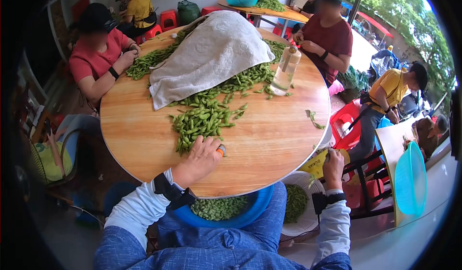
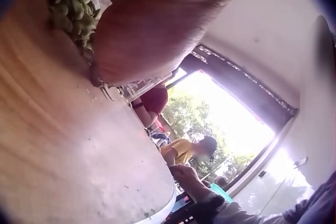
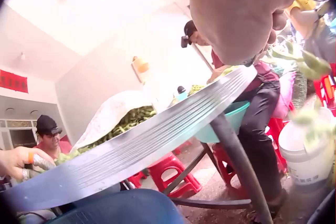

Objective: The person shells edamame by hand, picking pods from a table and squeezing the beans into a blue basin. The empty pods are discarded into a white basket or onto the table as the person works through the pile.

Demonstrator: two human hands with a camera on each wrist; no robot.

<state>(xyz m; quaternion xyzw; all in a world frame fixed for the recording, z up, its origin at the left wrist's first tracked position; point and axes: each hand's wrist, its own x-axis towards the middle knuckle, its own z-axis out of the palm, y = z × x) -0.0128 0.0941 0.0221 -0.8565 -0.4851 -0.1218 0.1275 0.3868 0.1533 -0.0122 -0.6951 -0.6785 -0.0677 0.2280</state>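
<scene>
A spread of green soybean pods point(image 1: 201, 121) covers the wooden round table point(image 1: 274, 135) in front of me. My left hand point(image 1: 198, 158) lies palm down at the near end of the pods, fingers reaching over them; an orange band and grey wrapping show on its fingers. Past the table's right edge hangs my right hand point(image 1: 334, 168), above a white basket point(image 1: 315, 210) holding pods or husks. Beside its fingers, blurred green pods point(image 3: 314, 66) appear in mid-air in the right wrist view. Below the table edge a blue basin point(image 1: 262, 205) contains shelled beans point(image 1: 219, 208).
A pale towel point(image 1: 211, 53) drapes over the pod heap. On the right of the table stands a clear bottle point(image 1: 284, 77). Several people sit around, two at this table. Near my right hand are a yellow item marked DURIAN point(image 1: 315, 165) and a white bucket point(image 3: 304, 153).
</scene>
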